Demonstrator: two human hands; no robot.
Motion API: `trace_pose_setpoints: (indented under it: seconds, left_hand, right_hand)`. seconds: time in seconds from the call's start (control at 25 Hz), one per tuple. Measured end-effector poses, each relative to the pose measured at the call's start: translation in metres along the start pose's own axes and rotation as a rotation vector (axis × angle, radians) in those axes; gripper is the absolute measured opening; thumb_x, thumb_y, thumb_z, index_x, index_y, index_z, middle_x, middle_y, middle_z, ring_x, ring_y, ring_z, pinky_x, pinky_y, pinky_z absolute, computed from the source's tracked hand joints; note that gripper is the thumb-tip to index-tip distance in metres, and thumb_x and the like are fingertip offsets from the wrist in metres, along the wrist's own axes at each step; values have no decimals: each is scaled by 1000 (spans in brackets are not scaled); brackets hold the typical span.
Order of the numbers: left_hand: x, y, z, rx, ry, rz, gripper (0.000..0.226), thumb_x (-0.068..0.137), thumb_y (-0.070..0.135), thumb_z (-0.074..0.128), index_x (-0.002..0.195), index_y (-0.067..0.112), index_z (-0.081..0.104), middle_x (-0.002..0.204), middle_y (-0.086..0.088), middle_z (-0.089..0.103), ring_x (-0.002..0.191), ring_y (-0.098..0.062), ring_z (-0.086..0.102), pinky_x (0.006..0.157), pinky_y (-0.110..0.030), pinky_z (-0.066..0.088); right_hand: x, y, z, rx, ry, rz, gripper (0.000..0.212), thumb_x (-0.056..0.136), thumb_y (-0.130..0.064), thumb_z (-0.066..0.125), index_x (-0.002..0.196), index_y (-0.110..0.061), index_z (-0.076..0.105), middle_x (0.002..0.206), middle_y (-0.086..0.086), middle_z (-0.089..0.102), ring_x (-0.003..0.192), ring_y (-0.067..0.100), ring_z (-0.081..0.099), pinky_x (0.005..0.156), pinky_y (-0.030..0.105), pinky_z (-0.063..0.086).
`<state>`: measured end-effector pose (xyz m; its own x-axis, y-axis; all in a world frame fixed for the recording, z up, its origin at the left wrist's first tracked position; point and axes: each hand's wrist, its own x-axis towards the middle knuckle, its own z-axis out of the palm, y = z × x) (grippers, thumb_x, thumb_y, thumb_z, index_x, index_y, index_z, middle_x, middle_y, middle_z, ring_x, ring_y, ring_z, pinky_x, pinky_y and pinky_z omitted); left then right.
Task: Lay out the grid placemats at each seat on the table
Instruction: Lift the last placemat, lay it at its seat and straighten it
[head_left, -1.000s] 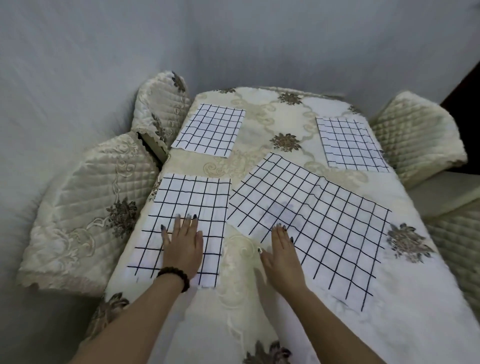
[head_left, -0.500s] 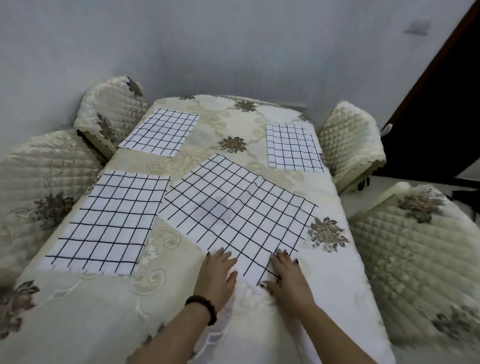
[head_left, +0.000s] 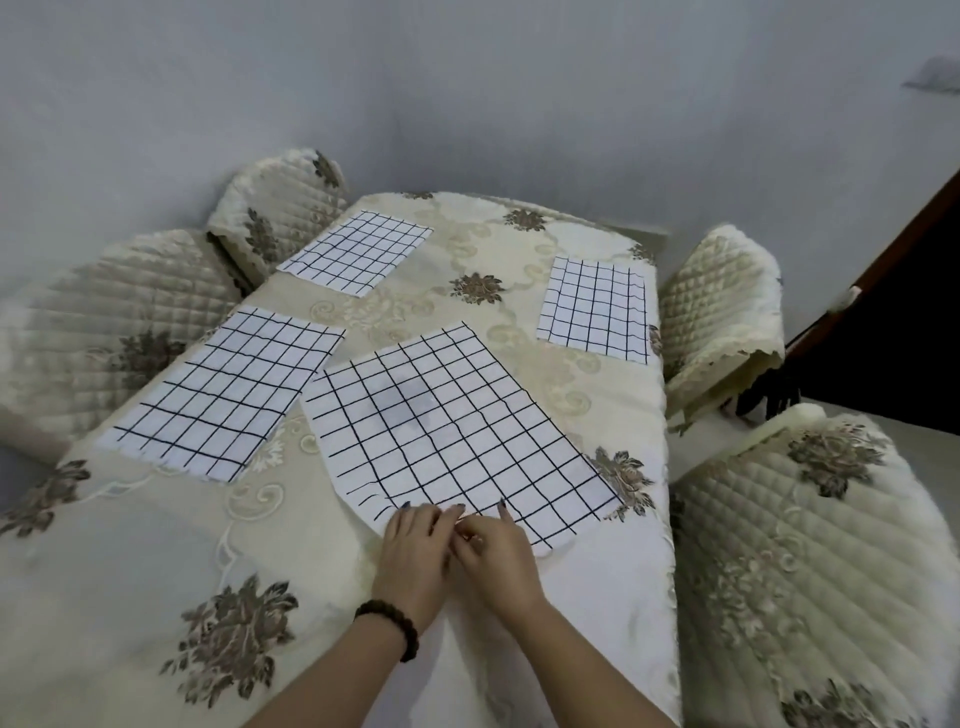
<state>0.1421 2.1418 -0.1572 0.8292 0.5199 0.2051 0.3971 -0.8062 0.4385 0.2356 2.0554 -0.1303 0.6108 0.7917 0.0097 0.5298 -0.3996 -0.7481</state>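
Note:
Several white placemats with black grid lines lie on the cream floral tablecloth (head_left: 156, 545). The nearest placemat (head_left: 447, 431) lies skewed across the middle of the table. My left hand (head_left: 415, 551) and my right hand (head_left: 496, 561) meet at its near edge, fingers bent and pinching the cloth there. A second placemat (head_left: 228, 389) lies flat at the near left seat. A third placemat (head_left: 358, 252) rests at the far left seat, and a fourth placemat (head_left: 597, 306) at the far right seat.
Quilted cream chairs stand around the table: two on the left (head_left: 104, 332) (head_left: 275, 208), one at the far right (head_left: 722, 306), one at the near right (head_left: 810, 561). A grey wall runs behind. A dark doorway (head_left: 893, 332) opens at the right.
My hands left the left placemat, went to the skewed one and drew together at its near edge. That placemat has turned and shifted. My view swung right, then partly back.

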Motion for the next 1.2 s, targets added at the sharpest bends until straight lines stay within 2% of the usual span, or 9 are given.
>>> trace_pose_setpoints:
  seconds: [0.2, 0.32, 0.44, 0.6, 0.76, 0.88, 1.0, 1.12, 1.2]
  left_hand:
    - [23, -1, -39, -149, 108, 33, 33, 67, 1, 53, 94, 18, 63, 85, 4, 63, 83, -7, 45, 79, -21, 36]
    - [37, -4, -73, -240, 134, -16, 27, 76, -4, 60, 93, 16, 68, 86, 9, 64, 85, -8, 56, 79, -23, 46]
    - [50, -6, -112, -368, 160, -88, 23, 78, 0, 65, 85, 22, 66, 78, 18, 67, 82, 1, 62, 74, -9, 44]
    - [68, -7, -152, -581, 211, -189, 24, 82, 3, 66, 72, 24, 62, 65, 22, 67, 62, 6, 59, 60, -7, 41]
    - [80, 1, -184, -525, 294, -123, 19, 91, 29, 53, 74, 21, 54, 58, 5, 49, 53, -6, 40, 56, -28, 33]
    - [85, 16, -209, -599, 317, -107, 31, 78, 27, 75, 98, 25, 53, 82, 9, 58, 68, 0, 51, 64, -19, 42]
    - [87, 19, -238, -536, 369, -31, 44, 72, 18, 80, 102, 32, 50, 94, 15, 59, 79, 11, 54, 69, -13, 44]
    - [85, 13, -263, -492, 447, -12, 30, 79, 10, 72, 96, 28, 55, 89, 1, 64, 79, -4, 58, 74, -25, 46]
    - [82, 13, -278, -521, 472, -1, 18, 79, 6, 71, 90, 17, 61, 79, 2, 65, 70, 1, 56, 69, -19, 44]
  right_hand:
    - [3, -1, -31, 38, -60, -92, 43, 71, -50, 68, 103, -22, 63, 97, -16, 64, 87, -9, 54, 113, 17, 6]
    - [6, 24, -61, -166, 18, -71, 31, 73, -24, 72, 103, -18, 65, 97, -6, 68, 94, 11, 60, 119, 38, 10]
    - [9, 44, -89, -189, 160, 124, 20, 71, -4, 69, 87, -15, 72, 89, 1, 72, 90, 23, 63, 106, 49, 34]
    - [15, 41, -122, -80, 285, 217, 8, 78, -11, 71, 76, -19, 71, 72, -3, 67, 78, 22, 62, 91, 31, 39]
    - [26, 6, -157, 177, 363, 159, 13, 81, -10, 70, 75, -21, 68, 72, -9, 66, 66, 5, 58, 59, 17, 41]
    - [34, -32, -183, 377, 433, 83, 27, 78, 9, 61, 78, -17, 70, 78, -7, 68, 65, -8, 59, 61, 12, 46]
    - [34, -65, -209, 516, 494, 21, 42, 76, 17, 54, 77, -23, 68, 79, -8, 68, 74, 4, 61, 65, 14, 48]
    - [27, -91, -227, 700, 491, -82, 27, 84, 9, 57, 82, -16, 65, 72, -12, 71, 72, -1, 64, 67, 10, 49]
    - [22, -104, -236, 743, 487, -142, 14, 88, 4, 55, 86, -8, 63, 66, -13, 71, 63, -6, 63, 61, 7, 47]
